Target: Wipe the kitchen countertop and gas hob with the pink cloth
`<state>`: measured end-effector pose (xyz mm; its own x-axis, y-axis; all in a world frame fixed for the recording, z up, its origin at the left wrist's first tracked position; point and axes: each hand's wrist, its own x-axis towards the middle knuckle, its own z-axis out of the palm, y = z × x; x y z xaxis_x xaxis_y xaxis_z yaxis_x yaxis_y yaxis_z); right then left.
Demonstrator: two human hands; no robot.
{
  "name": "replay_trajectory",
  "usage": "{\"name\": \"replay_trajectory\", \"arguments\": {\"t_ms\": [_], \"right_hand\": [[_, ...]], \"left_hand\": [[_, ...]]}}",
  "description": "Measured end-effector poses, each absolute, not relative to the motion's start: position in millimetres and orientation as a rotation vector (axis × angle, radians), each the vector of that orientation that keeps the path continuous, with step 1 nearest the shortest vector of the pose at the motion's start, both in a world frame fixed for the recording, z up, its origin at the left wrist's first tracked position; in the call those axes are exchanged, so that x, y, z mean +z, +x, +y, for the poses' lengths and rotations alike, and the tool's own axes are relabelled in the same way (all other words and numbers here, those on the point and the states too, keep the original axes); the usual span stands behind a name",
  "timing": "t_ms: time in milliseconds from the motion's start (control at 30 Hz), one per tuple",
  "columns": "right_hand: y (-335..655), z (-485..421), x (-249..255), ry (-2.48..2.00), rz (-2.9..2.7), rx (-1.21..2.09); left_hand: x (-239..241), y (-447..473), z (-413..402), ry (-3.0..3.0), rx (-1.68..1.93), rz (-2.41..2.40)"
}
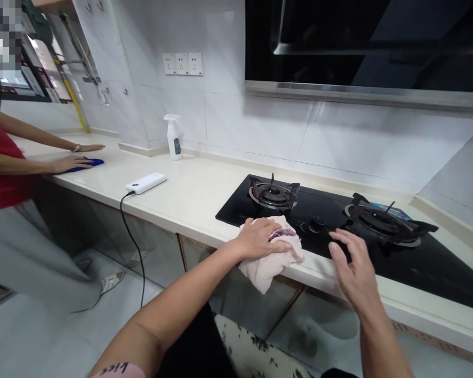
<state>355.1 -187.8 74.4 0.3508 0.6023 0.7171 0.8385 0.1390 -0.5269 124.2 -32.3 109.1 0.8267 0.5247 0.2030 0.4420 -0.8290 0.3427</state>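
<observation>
My left hand (258, 239) presses a pale pink cloth (266, 270) onto the front left edge of the black gas stove (307, 210), its fingers bent over the fabric. Part of the cloth hangs down over the counter's front edge, and a purplish patch shows beside my fingers. Near the stove's front, right of its control knob (317, 224), my right hand (355, 262) is held with fingers apart and nothing in them. Two burners, a left burner (274, 194) and a right burner (382, 220), carry black pan supports.
A white spray bottle (174, 139) stands against the wall on the counter (197, 184). Nearer lies a white power bank (146, 183) with a black cable hanging down. At left another person's hand (65, 164) rests on a blue cloth (92, 163). A range hood (358, 63) overhangs the stove.
</observation>
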Motion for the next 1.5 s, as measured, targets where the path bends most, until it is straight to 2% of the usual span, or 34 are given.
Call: {"name": "replay_trajectory", "arguments": {"t_ms": [133,267,433,633,733,900,1000,1167,1500], "right_hand": [[292.4,-155.3,87.9,-1.398,-1.573,-0.237],[255.5,-129.1,75.9,-1.539,-1.814,-0.186],[250.9,-142.9,60.6,-1.653,-1.882,-0.307],[233.8,-139.0,83.1,-1.881,-1.983,-0.233],[203.3,-116.6,98.6,-2.013,-2.036,-0.253],[180.7,-86.6,103.0,-1.927,-2.116,-0.19],[197.7,-83.9,98.5,-1.835,-2.15,-0.115],[256.1,-107.1,89.6,-1.809,-2.077,-0.088],[465.6,-251.4,40.4,-2.066,-1.644,-0.304]], "left_hand": [[105.3,126.2,-35.1,2.738,0.464,0.768],[105.5,110.0,-33.6,2.734,0.461,0.747],[112.5,80.2,-20.0,2.581,0.362,0.64],[110.2,48.6,14.6,2.341,0.807,0.986],[101.4,44.7,24.5,2.345,0.862,1.106],[94.7,47.6,30.2,2.271,0.947,1.148],[97.7,44.3,33.0,2.21,0.925,1.144],[101.5,43.5,32.9,2.429,0.744,1.158],[95.4,50.0,27.9,2.693,0.692,1.163]]}}
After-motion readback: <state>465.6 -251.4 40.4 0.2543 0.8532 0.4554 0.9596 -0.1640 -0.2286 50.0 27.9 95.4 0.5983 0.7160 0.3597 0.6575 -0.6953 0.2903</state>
